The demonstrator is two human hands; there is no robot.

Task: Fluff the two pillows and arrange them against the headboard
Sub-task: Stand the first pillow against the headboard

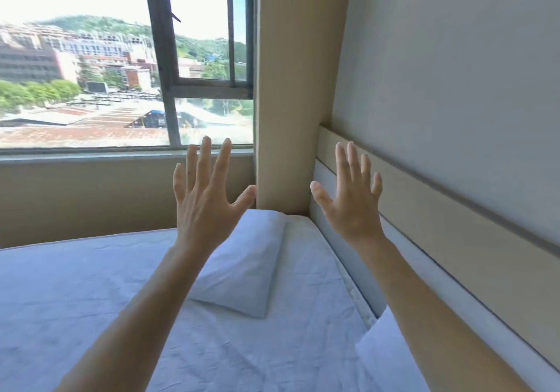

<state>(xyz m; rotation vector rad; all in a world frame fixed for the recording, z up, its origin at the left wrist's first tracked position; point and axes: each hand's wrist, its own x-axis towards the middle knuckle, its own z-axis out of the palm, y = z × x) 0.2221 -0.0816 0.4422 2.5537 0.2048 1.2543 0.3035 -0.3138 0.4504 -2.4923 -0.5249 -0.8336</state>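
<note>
The left hand (203,204) and right hand (351,201) are raised above the bed, fingers spread wide, holding nothing. One white rectangular fabric pillow (242,267) lies flat on the white-sheeted mattress (75,285), near the pale wooden headboard (454,240) but apart from it. The second white pillow (381,349) is partly visible beside the headboard at lower right. Judgement: neither pillow is arranged; fluffing and placement both remain.

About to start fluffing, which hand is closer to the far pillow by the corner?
Probably left. The left hand hangs open right above the far pillow, while the right hand is raised nearer the headboard.
</note>
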